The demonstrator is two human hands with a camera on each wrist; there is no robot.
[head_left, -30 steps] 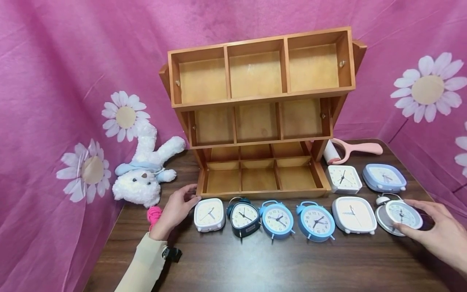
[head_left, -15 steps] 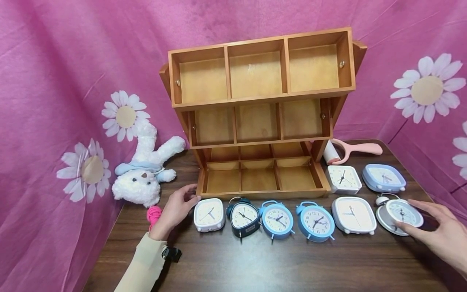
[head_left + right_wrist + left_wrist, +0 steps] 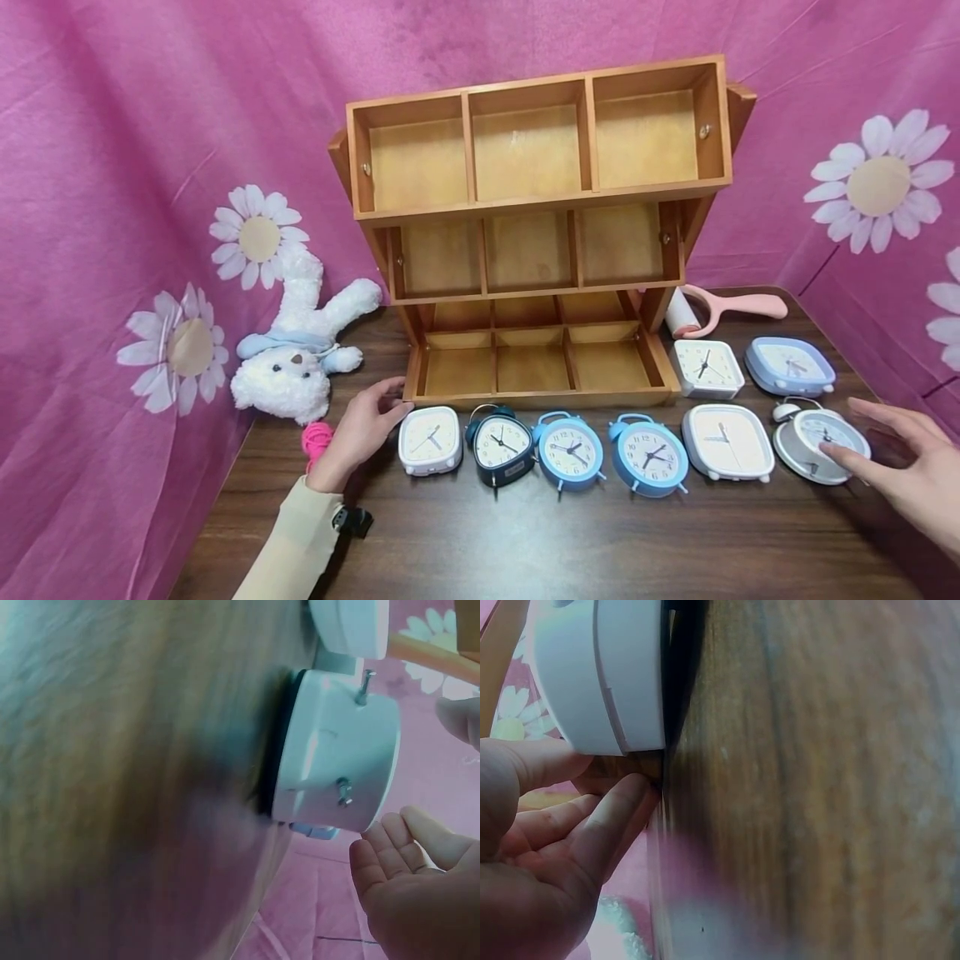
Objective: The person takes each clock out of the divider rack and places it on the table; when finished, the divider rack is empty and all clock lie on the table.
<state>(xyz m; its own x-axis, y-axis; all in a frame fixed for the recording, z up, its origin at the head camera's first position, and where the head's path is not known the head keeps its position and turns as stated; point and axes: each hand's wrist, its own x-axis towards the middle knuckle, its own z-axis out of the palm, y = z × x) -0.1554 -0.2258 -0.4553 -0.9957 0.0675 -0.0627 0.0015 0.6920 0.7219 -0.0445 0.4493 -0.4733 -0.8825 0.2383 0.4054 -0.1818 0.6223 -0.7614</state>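
Observation:
My left hand (image 3: pixel 360 437) holds the lower left corner of the wooden shelf (image 3: pixel 540 402), its thumb and fingers around the wood beside a white square clock (image 3: pixel 431 442). In the left wrist view, that clock's white side (image 3: pixel 622 675) stands right above the thumb. At the table's right, my right hand (image 3: pixel 918 471) has its thumb and fingers spread around a round white alarm clock (image 3: pixel 806 450) with a bell on top. The right wrist view shows this clock's body (image 3: pixel 337 750) on the table, with the right hand's fingers (image 3: pixel 390 855) extended close to its face edge.
In a row stand a dark triangular clock (image 3: pixel 502 446), two blue alarm clocks (image 3: pixel 572 454) and a white clock (image 3: pixel 727 442). Behind are another white clock (image 3: pixel 707 368), a lavender clock (image 3: pixel 789 365) and a pink lint roller (image 3: pixel 738 305). A plush bear (image 3: pixel 288 367) lies left.
My right hand has loosened from the round white clock and drawn slightly away to the right, its fingers spreading. The left hand keeps its place on the shelf corner.

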